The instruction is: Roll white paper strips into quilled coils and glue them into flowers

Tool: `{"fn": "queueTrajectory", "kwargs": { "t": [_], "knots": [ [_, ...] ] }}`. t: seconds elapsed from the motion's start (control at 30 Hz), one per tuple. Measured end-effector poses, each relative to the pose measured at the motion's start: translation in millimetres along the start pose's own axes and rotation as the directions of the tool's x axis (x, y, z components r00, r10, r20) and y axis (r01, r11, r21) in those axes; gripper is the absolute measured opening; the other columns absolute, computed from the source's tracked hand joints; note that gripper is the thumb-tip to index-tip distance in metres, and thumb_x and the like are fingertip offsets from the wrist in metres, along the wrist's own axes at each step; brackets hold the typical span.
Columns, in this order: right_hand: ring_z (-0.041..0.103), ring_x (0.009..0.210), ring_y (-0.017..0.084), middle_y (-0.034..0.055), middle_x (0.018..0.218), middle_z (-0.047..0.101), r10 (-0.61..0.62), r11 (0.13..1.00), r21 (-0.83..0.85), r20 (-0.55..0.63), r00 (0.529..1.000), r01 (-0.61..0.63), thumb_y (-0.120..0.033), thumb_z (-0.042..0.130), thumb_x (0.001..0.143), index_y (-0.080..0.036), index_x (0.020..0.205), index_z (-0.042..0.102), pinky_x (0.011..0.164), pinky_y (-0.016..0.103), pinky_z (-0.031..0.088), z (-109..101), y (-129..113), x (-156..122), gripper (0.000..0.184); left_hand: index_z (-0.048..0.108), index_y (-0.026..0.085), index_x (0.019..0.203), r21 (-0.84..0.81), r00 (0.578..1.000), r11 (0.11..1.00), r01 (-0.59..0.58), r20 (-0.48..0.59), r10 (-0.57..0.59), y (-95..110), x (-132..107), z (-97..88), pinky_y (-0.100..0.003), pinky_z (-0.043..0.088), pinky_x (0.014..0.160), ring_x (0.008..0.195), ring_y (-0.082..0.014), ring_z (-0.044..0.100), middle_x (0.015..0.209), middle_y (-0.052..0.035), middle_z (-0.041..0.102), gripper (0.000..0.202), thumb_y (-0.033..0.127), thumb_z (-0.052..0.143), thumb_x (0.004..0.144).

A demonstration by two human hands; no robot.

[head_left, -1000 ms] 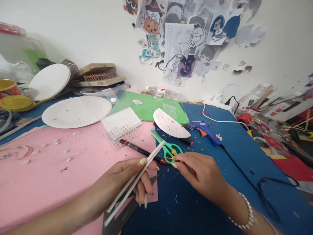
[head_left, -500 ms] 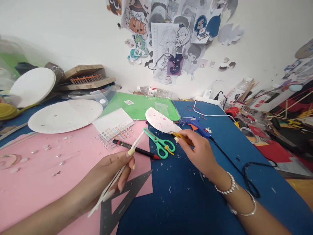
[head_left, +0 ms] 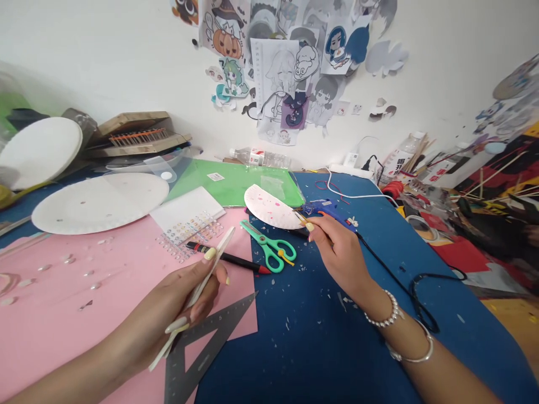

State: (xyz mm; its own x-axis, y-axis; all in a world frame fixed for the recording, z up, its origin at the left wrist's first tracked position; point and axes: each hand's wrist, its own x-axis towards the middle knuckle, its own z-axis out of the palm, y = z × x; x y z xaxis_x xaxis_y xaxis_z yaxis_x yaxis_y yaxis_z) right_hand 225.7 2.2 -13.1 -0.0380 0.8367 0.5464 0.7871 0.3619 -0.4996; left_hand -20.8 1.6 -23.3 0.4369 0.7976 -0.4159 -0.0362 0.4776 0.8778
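Observation:
My left hand pinches a narrow, folded white paper strip between thumb and fingers, its lower end trailing below the palm. Closed fingers of my right hand hold a small yellow tool with a thin pointed metal tip; most of its handle is hidden. That tip lies at the edge of a half-round paper plate piece with pink spots. Between the hands are green-handled scissors and a black marker with a red end. A dark triangle ruler lies under my left hand.
A blue glue gun and its black cord are beyond my right hand. Whole paper plates, a gem sticker sheet and pink paper occupy the left. Craft supplies crowd the right edge. White scraps dot the blue table.
My right hand has lifted the yellow tool from the table, its tip now angled up by the plate piece. My left hand has drawn slightly down and left with the paper strip.

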Motion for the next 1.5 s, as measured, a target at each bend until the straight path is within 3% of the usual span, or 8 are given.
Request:
{"fn": "queueTrajectory", "kwargs": {
  "t": [0.17,0.33,0.6,0.8,1.03,1.3,1.5],
  "knots": [
    [0.058,0.074,0.016,0.0053,0.086,0.063,0.029,1.000,-0.001,0.030,0.999,-0.028,-0.021,0.045,0.083,-0.016,0.093,0.058,0.064,0.027,0.046,4,1,-2,0.017,0.058,0.021,0.073,-0.045,1.000,0.999,0.011,-0.010,-0.011,-3,2,-4.0,-0.017,0.022,0.038,0.040,-0.0082,0.020,0.043,0.0065,0.037,0.032,0.046,0.041,0.082],
    [0.057,0.083,0.017,0.0057,0.090,0.062,0.034,0.999,0.026,0.055,0.998,-0.036,-0.019,0.047,0.082,-0.018,0.092,0.060,0.071,0.028,0.047,4,1,-1,0.016,0.056,0.020,0.065,0.026,0.999,0.999,0.019,-0.034,-0.018,2,1,0.3,-0.017,0.025,0.040,0.043,-0.0085,0.023,0.045,0.0062,0.038,0.030,0.045,0.048,0.079],
    [0.059,0.079,0.016,0.0046,0.087,0.064,0.052,0.998,0.040,0.112,0.992,-0.057,-0.019,0.044,0.083,-0.019,0.093,0.061,0.070,0.027,0.046,6,2,-2,0.020,0.060,0.022,0.089,0.027,1.000,1.000,0.017,-0.021,-0.016,-1,1,0.0,-0.019,0.025,0.042,0.044,-0.0104,0.019,0.042,0.0078,0.034,0.028,0.043,0.042,0.084],
    [0.060,0.077,0.017,0.0048,0.087,0.065,0.074,0.996,0.040,0.171,0.983,-0.082,-0.020,0.054,0.077,-0.019,0.091,0.062,0.068,0.029,0.048,9,4,-3,0.016,0.059,0.023,0.085,0.117,0.999,0.992,0.038,0.008,-0.039,-2,1,-3.2,-0.019,0.022,0.042,0.044,-0.0096,0.022,0.044,0.0080,0.038,0.030,0.048,0.043,0.082],
    [0.062,0.079,0.014,0.0018,0.088,0.067,0.068,0.993,0.081,0.145,0.987,-0.080,-0.012,0.049,0.079,-0.021,0.088,0.063,0.071,0.025,0.048,6,0,-3,0.018,0.058,0.023,0.085,0.147,0.998,0.987,0.069,0.000,-0.070,-1,0,-3.7,-0.020,0.024,0.042,0.044,-0.0102,0.024,0.048,0.0072,0.040,0.035,0.051,0.036,0.083],
    [0.059,0.066,0.012,0.0005,0.075,0.066,0.074,0.994,0.071,0.090,0.993,-0.080,-0.018,0.053,0.079,-0.019,0.074,0.062,0.060,0.022,0.044,2,-4,-3,0.011,0.059,0.021,0.081,0.139,0.998,0.988,0.070,-0.009,-0.070,2,-1,2.1,-0.018,0.023,0.043,0.046,-0.0095,0.023,0.047,0.0071,0.036,0.031,0.048,0.042,0.081],
    [0.053,0.056,0.010,-0.0015,0.061,0.061,0.069,0.997,0.032,0.107,0.992,-0.073,-0.022,0.055,0.078,-0.018,0.063,0.058,0.053,0.021,0.038,3,-6,-4,0.016,0.059,0.020,0.082,0.135,0.996,0.987,0.086,-0.023,-0.084,7,-1,5.8,-0.019,0.021,0.042,0.046,-0.0090,0.023,0.048,0.0067,0.035,0.031,0.049,0.047,0.079]
  ]
}}
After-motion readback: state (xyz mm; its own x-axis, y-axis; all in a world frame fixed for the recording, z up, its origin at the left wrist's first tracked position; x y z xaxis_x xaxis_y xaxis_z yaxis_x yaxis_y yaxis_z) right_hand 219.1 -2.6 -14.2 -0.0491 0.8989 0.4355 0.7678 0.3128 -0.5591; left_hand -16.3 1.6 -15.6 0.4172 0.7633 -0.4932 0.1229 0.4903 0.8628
